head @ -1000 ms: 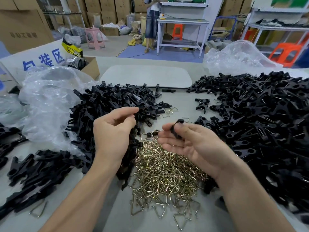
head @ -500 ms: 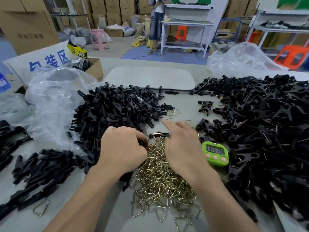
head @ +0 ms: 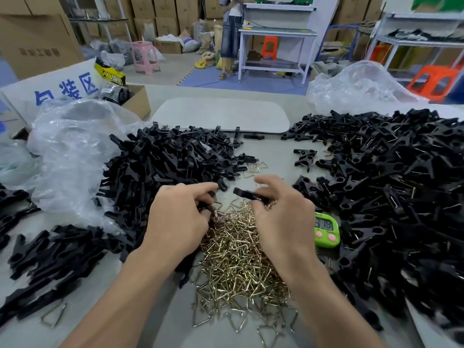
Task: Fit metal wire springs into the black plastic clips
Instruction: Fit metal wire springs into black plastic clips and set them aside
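Left hand [head: 178, 222]: held low over the far edge of the spring heap, fingers curled narrow around a dark clip part; whether a spring is also pinched there cannot be told.
Right hand [head: 281, 217]: fingers closed on a black clip piece [head: 247, 194], which is held level just above the springs, its free end pointing left toward the other hand.
Wire springs [head: 236, 262]: a brass-coloured heap of bent triangular wires is spread on the worktop [head: 160, 322] between the forearms, with strays at the near edge (and two more loose triangles by the far tip of the left pile).
Unfitted clips [head: 170, 167]: a large black pile lies to the left and far-left, partly on clear plastic bags [head: 72, 151]; no wire is seen in these pieces.
Fitted clips [head: 391, 187]: a wider pile fills the right side, and thin wire ends are seen poking from many of them, so these are judged finished.
Timer [head: 326, 229]: a green one with pink buttons sits just right of the right hand; its digits are too blurred to read.
Progress: judged roughly midway. A big finished pile is already made, yet a big unfitted pile and a full heap of springs are left.
Step in hand: one clip is being readied for its spring; seating is not yet seen.
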### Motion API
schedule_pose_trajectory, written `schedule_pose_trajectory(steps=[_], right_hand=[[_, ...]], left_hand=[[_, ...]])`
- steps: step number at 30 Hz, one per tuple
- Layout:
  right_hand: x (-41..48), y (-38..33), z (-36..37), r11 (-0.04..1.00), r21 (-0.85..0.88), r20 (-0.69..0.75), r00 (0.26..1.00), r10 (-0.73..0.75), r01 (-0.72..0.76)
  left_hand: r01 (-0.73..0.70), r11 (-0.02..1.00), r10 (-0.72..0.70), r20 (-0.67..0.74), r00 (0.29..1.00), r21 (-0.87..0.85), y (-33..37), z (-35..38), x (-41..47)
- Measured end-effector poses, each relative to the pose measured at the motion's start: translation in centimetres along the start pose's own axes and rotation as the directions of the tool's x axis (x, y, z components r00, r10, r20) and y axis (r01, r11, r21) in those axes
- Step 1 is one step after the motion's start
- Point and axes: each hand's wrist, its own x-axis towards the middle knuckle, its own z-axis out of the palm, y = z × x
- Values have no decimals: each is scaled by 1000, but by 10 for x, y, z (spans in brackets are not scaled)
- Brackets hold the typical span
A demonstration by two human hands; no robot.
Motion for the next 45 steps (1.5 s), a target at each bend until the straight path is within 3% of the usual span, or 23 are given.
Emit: schedule_pose_trajectory(steps=[3, 7, 10, 14, 24, 29, 38, 45], right_hand=[[4, 10, -9, 976, 203, -5, 997, 80, -77], [10, 13, -13, 870, 456, 102, 982, 156, -186], [10, 12, -13, 807, 545, 183, 971, 152, -229], [5, 7, -11, 813, 536, 286, 955, 78, -226], [2, 9, -6, 860, 488, 357, 933, -38, -151], [1, 12, -5, 925, 374, 342, 937, -73, -65], [6, 17, -8, 951, 306, 348, 934, -80, -33], [3, 16, -7, 943, 331, 336, 933, -128, 10]], left_hand=[[-1, 990, -11, -86, 996, -140, -2, 1, 1], [37, 924, -100, -148, 984, -381, 1, 2, 2], [71, 814, -199, -162, 967, -577, 3, 4, 2], [131, 622, -237, -26, 971, -772, 9, 10, 1], [46, 562, -74, 5, 997, -826, 15, 14, -1], [-22, 635, -22, -47, 999, -772, 15, 18, 0], [-55, 712, 8, -70, 998, -700, 12, 19, -1], [29, 626, -53, -6, 999, -779, 16, 19, 0]])
